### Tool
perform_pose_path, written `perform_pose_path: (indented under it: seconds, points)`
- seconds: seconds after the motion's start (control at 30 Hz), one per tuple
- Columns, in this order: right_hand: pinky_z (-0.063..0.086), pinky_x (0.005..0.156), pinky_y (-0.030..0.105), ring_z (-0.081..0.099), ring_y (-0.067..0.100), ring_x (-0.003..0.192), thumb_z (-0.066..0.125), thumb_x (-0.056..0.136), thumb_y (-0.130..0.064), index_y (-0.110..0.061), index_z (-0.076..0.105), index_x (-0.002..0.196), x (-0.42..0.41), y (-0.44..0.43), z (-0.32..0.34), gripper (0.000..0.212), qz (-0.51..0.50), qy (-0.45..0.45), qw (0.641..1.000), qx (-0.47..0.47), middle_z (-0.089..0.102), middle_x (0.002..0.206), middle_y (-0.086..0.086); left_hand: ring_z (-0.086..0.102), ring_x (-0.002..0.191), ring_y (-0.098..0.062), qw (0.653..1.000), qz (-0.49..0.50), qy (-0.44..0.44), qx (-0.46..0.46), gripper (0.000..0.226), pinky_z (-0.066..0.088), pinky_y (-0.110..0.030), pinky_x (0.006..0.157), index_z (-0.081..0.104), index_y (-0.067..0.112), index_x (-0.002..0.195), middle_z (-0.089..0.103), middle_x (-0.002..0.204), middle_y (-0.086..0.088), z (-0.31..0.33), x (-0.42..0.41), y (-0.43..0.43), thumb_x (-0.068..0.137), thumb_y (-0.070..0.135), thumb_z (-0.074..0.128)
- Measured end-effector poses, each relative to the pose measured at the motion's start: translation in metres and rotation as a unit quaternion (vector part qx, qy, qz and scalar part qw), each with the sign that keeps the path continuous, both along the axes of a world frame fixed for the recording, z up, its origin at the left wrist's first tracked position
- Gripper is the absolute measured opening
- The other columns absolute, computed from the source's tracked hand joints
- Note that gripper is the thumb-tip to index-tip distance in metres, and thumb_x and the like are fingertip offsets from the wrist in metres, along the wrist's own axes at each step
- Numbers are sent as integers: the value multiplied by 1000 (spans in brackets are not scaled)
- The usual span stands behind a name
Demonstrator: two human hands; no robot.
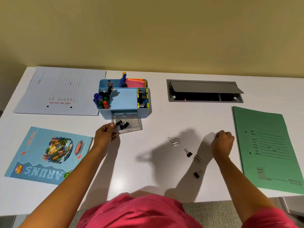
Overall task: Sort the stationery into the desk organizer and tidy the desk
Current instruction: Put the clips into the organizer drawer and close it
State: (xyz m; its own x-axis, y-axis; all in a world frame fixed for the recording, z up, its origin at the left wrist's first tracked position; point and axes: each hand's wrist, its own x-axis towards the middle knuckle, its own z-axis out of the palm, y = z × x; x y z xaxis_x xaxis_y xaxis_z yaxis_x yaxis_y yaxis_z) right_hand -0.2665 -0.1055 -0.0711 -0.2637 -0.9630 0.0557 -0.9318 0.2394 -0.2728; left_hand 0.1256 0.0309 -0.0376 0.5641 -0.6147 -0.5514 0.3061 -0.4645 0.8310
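Fairly bright, even indoor light falls from above and behind the person, and the white counter [164,116] is evenly lit. Soft grey arm shadows lie on it, one just right of the left hand [105,134] and one left of the right hand [222,142], with a broader blot between them. Wide-angle distortion bows the counter's far edge and stretches the green folder [266,152] near the frame's side. Its fine print is soft and unreadable.

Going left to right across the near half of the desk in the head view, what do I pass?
First the blue notebook, left hand gripping the clear drawer, loose paper clips, black binder clip, right hand pinching a paper clip, green file folder.
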Motion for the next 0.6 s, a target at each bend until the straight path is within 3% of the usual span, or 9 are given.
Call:
perform_pose_path:
  seconds: [0.23, 0.3, 0.4, 0.5, 0.6]
  points:
    - [47, 62, 41, 57, 40, 79, 58, 85, 9, 11, 62, 90, 12, 9, 7, 6, 16, 19, 998, 60, 62, 86, 29, 59, 97, -27, 1000, 8, 6, 4, 30, 49, -37, 90, 59, 2, 116, 63, 105, -14, -2, 0, 0, 98, 23, 49]
    - [48, 73, 39, 57, 37, 89, 58, 90, -5, 9, 59, 97, 18, 11, 13, 15, 30, 77, 990, 117, 63, 93, 25, 59, 96, -27, 1000, 10, 8, 2, 29, 50, -36, 88, 59, 2, 116, 63, 105, -14, -2, 0, 0, 98, 23, 49]
    - [46, 81, 36, 56, 33, 99, 64, 87, -22, 2, 54, 107, 30, 13, 21, 32, -19, 93, 978, 186, 62, 103, 17, 58, 97, -26, 1000, 9, 9, 2, 28, 49, -34, 86, 60, 3, 115, 62, 106, -14, -1, -1, 0, 98, 23, 49]
    - [47, 82, 37, 56, 35, 103, 65, 86, -20, 1, 50, 111, 44, 14, 22, 36, -66, 52, 977, 194, 60, 109, 17, 59, 98, -27, 1000, 8, 13, 1, 29, 49, -33, 84, 59, 2, 116, 62, 107, -14, 0, 0, 0, 98, 22, 48]
    - [47, 79, 38, 57, 38, 102, 59, 88, -12, 3, 48, 110, 63, 16, 20, 29, -46, 16, 985, 163, 59, 109, 20, 59, 96, -27, 1000, 5, 18, -3, 29, 51, -28, 77, 59, 2, 116, 62, 106, -14, 0, 1, 1, 98, 22, 48]
